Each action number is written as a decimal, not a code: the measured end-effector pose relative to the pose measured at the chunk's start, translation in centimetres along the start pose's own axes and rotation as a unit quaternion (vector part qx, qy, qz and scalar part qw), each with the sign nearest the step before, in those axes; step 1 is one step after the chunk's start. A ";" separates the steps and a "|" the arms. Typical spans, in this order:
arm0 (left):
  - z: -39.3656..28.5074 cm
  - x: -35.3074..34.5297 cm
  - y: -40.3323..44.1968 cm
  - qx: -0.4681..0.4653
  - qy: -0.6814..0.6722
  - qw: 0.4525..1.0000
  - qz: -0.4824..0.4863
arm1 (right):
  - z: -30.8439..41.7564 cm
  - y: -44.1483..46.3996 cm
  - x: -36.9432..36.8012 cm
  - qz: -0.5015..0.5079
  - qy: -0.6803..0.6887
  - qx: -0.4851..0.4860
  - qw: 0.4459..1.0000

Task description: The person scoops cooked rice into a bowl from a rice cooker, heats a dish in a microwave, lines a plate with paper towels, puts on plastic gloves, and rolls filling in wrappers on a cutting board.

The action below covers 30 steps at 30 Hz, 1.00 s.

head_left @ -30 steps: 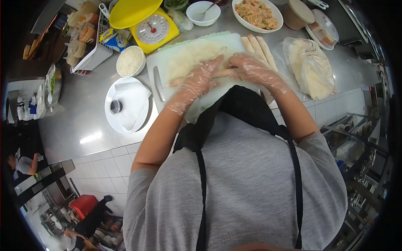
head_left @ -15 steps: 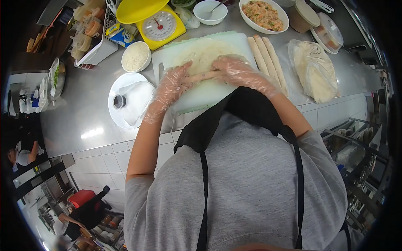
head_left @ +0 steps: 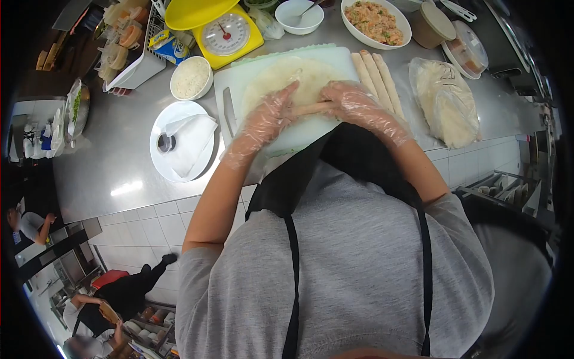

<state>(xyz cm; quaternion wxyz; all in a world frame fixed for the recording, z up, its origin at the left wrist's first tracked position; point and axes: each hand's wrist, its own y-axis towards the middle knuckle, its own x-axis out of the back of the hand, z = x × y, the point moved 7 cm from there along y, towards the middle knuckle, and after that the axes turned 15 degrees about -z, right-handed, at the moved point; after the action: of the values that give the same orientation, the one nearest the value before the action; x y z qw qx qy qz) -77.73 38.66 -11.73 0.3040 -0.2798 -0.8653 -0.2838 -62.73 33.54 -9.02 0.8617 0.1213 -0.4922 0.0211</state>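
On a white cutting board [head_left: 287, 139] lies a thin, pale round wrapper [head_left: 287, 75], with a partly rolled edge forming a slim roll [head_left: 311, 109] near my body. My left hand [head_left: 267, 116], in a clear plastic glove, is closed around the roll's left end. The gloved right hand [head_left: 355, 105] has its fingers curled over the other end. Three finished-looking rolls [head_left: 378, 79] lie side by side just right of the board. The filling inside the held roll is mostly hidden.
A yellow scale [head_left: 225, 36], rice-like bowl [head_left: 191, 78] and white plate [head_left: 160, 161] stand left. Behind are a white bowl [head_left: 299, 17] and an orange filling bowl [head_left: 375, 23]. Bagged wrappers [head_left: 447, 103] lie right. Co-workers [head_left: 33, 225] [head_left: 89, 311] stand at far left; another person [head_left: 508, 263] is close at right.
Both hands have shifted slightly on the roll, and the left hand's fingers have moved off the wrapper's left part. A person has come into view at the right; a co-worker at lower left has moved.
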 end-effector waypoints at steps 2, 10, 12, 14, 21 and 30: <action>0.7 0.8 -0.3 0.010 -0.016 1.000 -0.002 | -0.9 0.2 0.5 -0.024 0.018 -0.021 0.999; 0.2 4.0 -2.1 0.023 0.048 0.998 -0.036 | -2.6 9.1 3.4 -0.180 -0.042 0.102 0.977; 1.1 5.1 -3.1 0.048 0.072 0.995 -0.053 | -3.6 12.5 3.9 -0.086 -0.093 -0.055 0.990; 2.0 5.6 -4.0 0.072 0.095 0.990 -0.071 | -3.3 13.8 3.4 -0.073 -0.154 -0.047 0.984; 3.1 6.6 -5.5 0.130 0.085 0.980 -0.126 | -5.4 14.9 3.0 -0.174 -0.178 -0.013 0.968; 3.2 6.5 -6.4 0.157 0.043 0.967 -0.194 | 3.8 8.8 -6.1 0.023 0.252 -0.006 0.967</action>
<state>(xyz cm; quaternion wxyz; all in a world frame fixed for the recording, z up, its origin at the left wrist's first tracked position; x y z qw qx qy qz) -87.42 38.43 -11.49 0.3201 -0.0430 -0.9229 -0.2094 -70.45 41.67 -10.77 0.9580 0.0952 -0.2618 0.0683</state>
